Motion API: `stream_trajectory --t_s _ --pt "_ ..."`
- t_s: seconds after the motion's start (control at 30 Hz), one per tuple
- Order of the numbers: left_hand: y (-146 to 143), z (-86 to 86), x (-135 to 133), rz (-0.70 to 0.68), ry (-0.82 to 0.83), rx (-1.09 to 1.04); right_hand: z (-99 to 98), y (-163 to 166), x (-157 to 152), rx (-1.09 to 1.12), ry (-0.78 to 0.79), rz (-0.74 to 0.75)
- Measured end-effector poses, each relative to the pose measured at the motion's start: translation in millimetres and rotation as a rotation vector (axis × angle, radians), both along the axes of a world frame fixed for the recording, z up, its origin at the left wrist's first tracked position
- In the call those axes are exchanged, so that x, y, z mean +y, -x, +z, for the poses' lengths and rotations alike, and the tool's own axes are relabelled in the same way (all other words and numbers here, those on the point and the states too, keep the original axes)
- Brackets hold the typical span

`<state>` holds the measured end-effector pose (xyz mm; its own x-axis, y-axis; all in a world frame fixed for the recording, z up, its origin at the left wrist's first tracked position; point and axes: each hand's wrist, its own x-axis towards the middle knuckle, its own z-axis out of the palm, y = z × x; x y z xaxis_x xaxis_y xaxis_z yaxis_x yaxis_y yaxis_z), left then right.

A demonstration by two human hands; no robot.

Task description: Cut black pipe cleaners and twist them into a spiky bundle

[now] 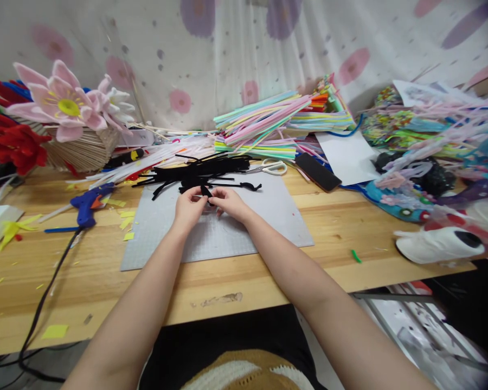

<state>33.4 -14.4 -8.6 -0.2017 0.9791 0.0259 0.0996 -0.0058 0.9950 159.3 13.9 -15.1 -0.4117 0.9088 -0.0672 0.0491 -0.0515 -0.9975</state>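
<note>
Both hands meet over the grey cutting mat (228, 233) on the wooden table (106, 287). My left hand (189, 206) and my right hand (228, 201) each pinch an end of a short black pipe cleaner piece (206, 190), fingers closed on it. Just beyond them lies a loose pile of black pipe cleaners (199, 172) spread across the mat's far edge.
A blue glue gun (90, 201) with its black cord lies at the left. White-handled scissors (270, 167) rest behind the mat beside a dark phone (318, 171). Stacks of pastel pipe cleaners (268, 122) fill the back. Pink pipe-cleaner flowers (67, 103) stand far left; white shoe (439, 245) right.
</note>
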Motion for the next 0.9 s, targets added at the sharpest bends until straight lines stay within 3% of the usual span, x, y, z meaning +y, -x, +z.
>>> stream_trajectory --t_s 0.17,0.37,0.67,0.9 --pt "-2.0 1.3 -0.2 0.094 0.045 -0.034 -3.8 2.2 1.7 0.008 -0.011 -0.013" --pt "-2.5 -0.2 0.8 0.112 0.047 -0.114 -12.0 8.2 3.9 -0.026 -0.077 -0.163" --pt "-3.1 1.4 0.0 0.128 0.018 -0.118 -10.4 5.4 4.2 -0.005 -0.028 -0.027" --pt "-3.2 8.3 -1.6 0.092 -0.011 -0.176 -5.3 4.8 1.3 0.116 0.011 -0.085"
